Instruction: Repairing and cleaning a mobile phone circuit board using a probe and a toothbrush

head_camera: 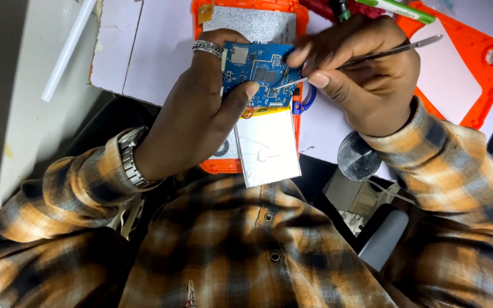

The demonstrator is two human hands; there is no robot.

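My left hand [195,114], with a ring and a metal wristwatch, grips a blue circuit board [261,71] by its left edge, thumb pressed on its lower face. A flat silver battery pack [266,147] hangs from the board's lower edge, over my plaid shirt. My right hand [366,74] pinches a thin metal pry tool [372,56]; its tip touches the board's lower right area. Under the board lies an orange device case [246,17] with a silver panel inside.
A second orange case part [475,68] lies at the right on white paper. A white tube [67,51] lies at the upper left. A small round clear dish [358,157] and a grey box sit near my right forearm. A green-and-white marker [395,8] lies at the top.
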